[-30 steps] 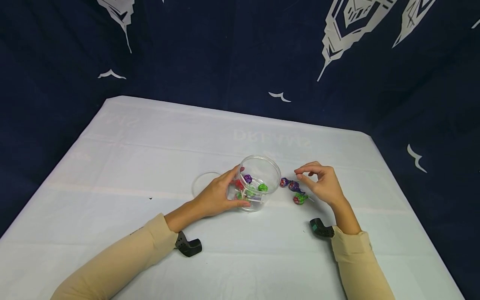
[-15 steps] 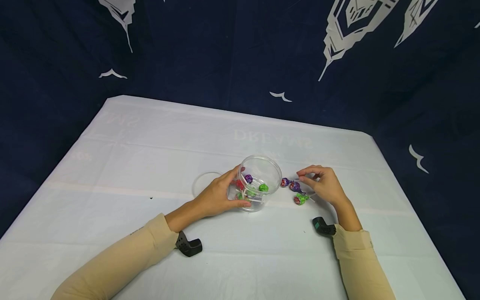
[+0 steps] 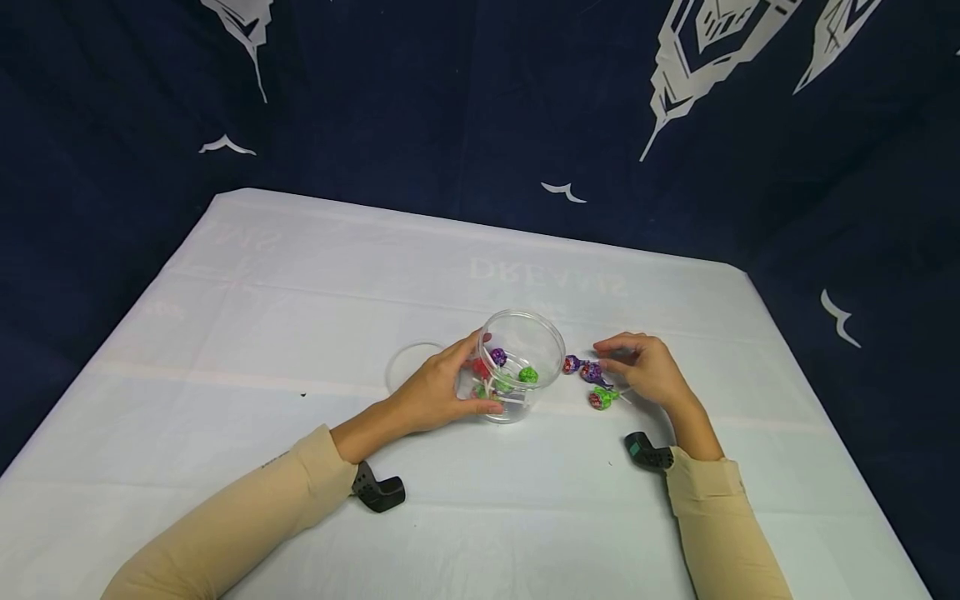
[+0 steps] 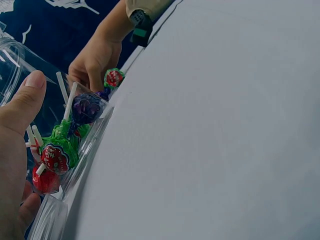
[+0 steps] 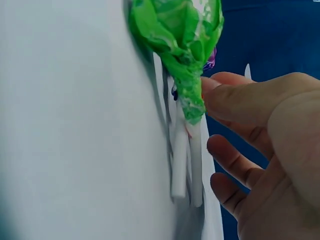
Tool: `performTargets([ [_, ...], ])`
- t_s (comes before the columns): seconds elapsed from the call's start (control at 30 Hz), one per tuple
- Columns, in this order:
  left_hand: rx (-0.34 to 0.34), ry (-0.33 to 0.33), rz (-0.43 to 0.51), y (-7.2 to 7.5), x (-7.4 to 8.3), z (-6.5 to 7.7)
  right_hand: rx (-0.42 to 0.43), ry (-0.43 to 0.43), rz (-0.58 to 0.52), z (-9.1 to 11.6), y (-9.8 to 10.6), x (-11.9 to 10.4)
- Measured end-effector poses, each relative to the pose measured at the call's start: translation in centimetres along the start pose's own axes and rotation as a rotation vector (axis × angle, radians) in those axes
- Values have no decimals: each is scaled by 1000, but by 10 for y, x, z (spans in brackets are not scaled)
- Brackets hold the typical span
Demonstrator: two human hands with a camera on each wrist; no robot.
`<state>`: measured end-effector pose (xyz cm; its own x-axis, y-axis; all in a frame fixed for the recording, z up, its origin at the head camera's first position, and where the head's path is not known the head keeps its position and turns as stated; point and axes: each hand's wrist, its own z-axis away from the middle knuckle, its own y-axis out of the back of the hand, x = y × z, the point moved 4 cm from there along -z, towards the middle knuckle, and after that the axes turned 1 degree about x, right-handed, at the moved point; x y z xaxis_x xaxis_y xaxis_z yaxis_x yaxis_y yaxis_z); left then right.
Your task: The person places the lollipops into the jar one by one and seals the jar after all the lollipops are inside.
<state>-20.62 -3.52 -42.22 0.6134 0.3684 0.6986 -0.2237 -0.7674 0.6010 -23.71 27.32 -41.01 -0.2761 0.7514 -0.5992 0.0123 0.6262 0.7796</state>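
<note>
My left hand holds a clear plastic jar round its side, thumb on the near side and fingers on the far side. The jar stands with its mouth up, and several wrapped lollipops in green, red and purple lie inside. Just right of it, two purple lollipops and a green lollipop rest on the white cloth. Over their sticks, my right hand reaches with thumb and forefinger apart. In the right wrist view the green wrapper partly hides those fingertips, close beside white sticks.
A thin clear round lid lies on the white-covered table, partly behind my left hand. A dark blue curtain with white prints hangs beyond the far edge. Black wrist cameras sit at both cuffs.
My right hand has shifted slightly right and lower over the lollipop sticks, with the forefinger and thumb at a new angle. The left hand keeps its grip on the jar.
</note>
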Motion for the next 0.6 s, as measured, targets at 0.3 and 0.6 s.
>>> performTargets([
  [0.3,1,-5,-5,0,-1,0,-12,52,69,0,-3,5],
  [0.6,-5,4,-6,-1,-1,0,-4,122,110,0,-5,5],
])
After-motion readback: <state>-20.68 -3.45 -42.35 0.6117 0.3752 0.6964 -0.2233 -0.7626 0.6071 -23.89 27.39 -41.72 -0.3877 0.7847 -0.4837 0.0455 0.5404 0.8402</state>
